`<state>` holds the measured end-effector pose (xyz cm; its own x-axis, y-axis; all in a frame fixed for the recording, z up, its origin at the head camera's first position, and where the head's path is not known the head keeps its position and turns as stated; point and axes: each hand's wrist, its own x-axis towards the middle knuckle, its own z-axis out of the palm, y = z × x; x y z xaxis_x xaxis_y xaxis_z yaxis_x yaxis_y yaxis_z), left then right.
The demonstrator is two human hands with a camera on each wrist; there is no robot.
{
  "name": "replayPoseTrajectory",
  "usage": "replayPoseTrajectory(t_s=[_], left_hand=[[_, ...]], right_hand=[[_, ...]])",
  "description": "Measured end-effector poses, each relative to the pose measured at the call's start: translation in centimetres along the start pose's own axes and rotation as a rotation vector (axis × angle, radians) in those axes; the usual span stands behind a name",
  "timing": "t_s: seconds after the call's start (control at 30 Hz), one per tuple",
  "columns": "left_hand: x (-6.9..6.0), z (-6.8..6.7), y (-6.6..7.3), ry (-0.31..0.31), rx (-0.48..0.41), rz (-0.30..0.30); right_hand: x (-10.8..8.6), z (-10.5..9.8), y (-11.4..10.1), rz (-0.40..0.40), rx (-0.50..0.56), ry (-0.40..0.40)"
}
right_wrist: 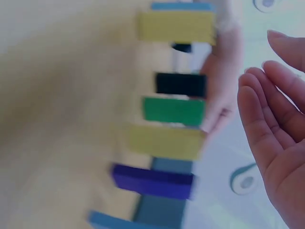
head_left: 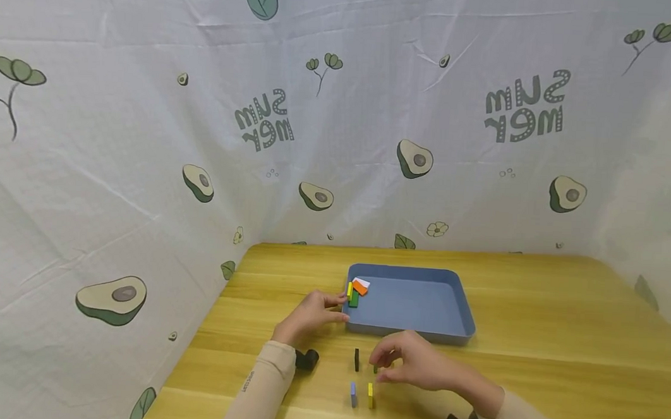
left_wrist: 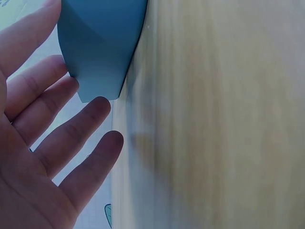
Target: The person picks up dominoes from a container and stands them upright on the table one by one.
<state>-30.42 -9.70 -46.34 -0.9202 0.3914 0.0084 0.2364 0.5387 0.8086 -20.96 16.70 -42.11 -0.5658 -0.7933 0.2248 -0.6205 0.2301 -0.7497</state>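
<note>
My left hand (head_left: 310,314) is at the left wall of the blue-grey tray (head_left: 414,333), its fingertips at the rim beside a yellow block (head_left: 349,290) in the tray. The left wrist view shows this hand (left_wrist: 62,129) with spread fingers next to the tray wall (left_wrist: 102,47). My right hand (head_left: 418,364) hovers, fingers bent and apart, over the table, partly hiding a green block (head_left: 375,368). In the right wrist view this hand (right_wrist: 279,119) holds nothing; beside it stand a black block (right_wrist: 180,84), a green block (right_wrist: 174,110) and a purple block (right_wrist: 152,181).
Inside the tray's left end lie a green block (head_left: 354,298), an orange piece (head_left: 360,288) and a white piece (head_left: 363,282). Nearer on the table stand a black block (head_left: 357,360), a blue block (head_left: 353,394) and a yellow block (head_left: 370,395). A patterned cloth (head_left: 375,110) hangs behind.
</note>
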Motion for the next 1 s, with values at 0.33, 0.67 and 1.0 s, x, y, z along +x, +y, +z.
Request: replayPoseTrajectory(t_s=[0.33,0.67,1.0], left_hand=[[-0.4,0.1,0.1,-0.006,0.017,0.012],[0.0,0.2,-0.3,-0.010,0.014,0.010],[0.1,0.1,-0.3,-0.011,-0.018,0.013]], right_hand=[[1.8,-4.4,-1.1,0.078,-0.079,0.048],[4.2,-6.3,0.7,0.168,-0.111,0.146],[6.9,-7.9,3.4,0.242,-0.125,0.173]])
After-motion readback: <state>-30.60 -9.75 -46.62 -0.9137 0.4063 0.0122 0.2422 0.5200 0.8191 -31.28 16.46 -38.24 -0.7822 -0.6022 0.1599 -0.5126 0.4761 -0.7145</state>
